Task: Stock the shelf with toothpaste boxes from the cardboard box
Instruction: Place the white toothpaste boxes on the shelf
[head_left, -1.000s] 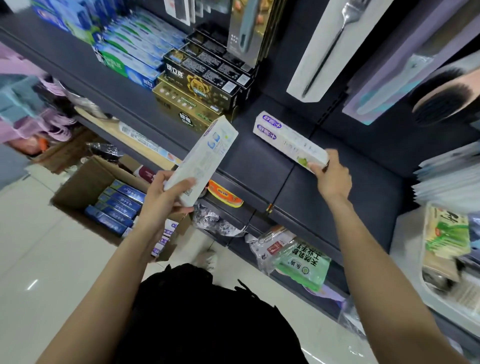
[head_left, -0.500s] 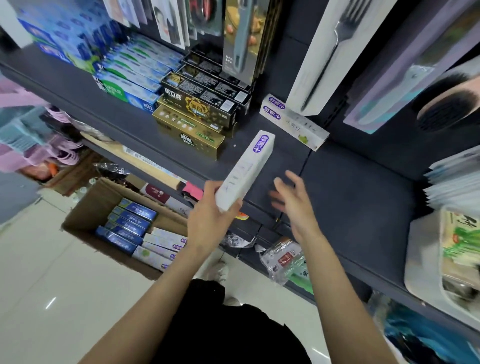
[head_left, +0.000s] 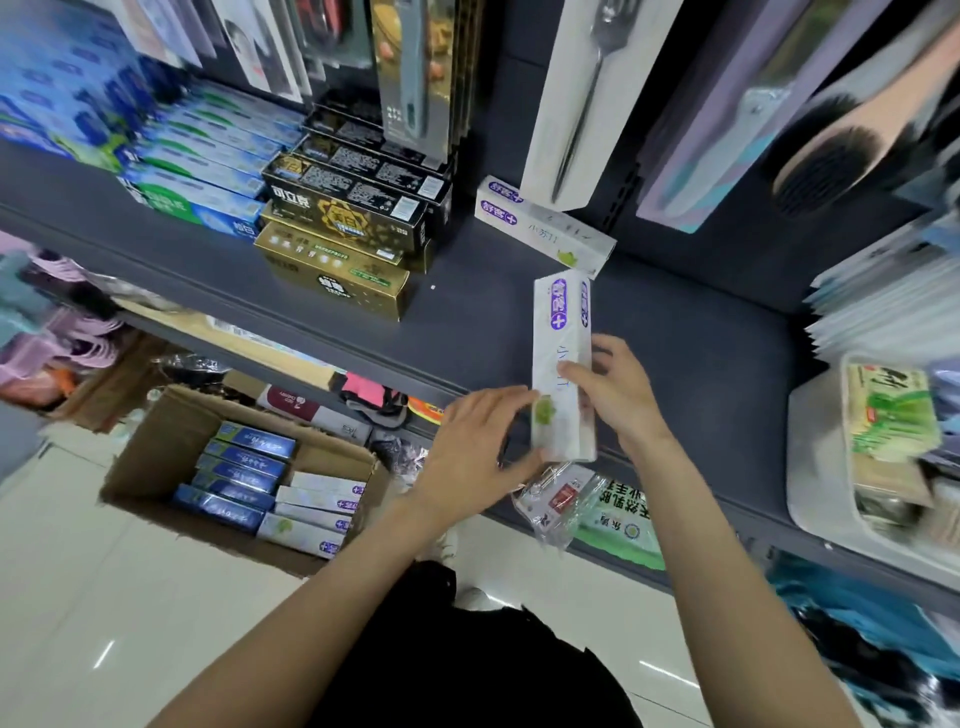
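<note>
Since half a second ago the white box (head_left: 563, 364) has swung from a slant in the left hand (head_left: 480, 441) to stand nearly upright over the shelf's front edge, and the right hand (head_left: 618, 395), then free and spread beside it, now has hold of it. Both hands grip the box: the left hand's fingers (head_left: 511, 402) curl against its left side low down, with the thumb under the bottom corner, and the right hand's fingers pinch its right side at mid-height. Its purple-labelled end points up toward the back of the shelf (head_left: 675, 353).

A second white box (head_left: 543, 226) of the same kind lies flat on the shelf at the back, set at an angle, its near end just beside the top of the held one; whether they touch cannot be told. To its left stand stacked gold and black boxes (head_left: 343, 228), and further left rows of blue and green boxes (head_left: 202, 156). A packaged fork (head_left: 587, 98) hangs above the lying box.

Down on the floor at the left sits the open carton (head_left: 156, 457), well apart from the hands. Inside it lie blue boxes (head_left: 239, 475) on the left and white ones (head_left: 317, 512) on the right, all flat in rows. A white bin (head_left: 815, 467) rests on the shelf at the right.
</note>
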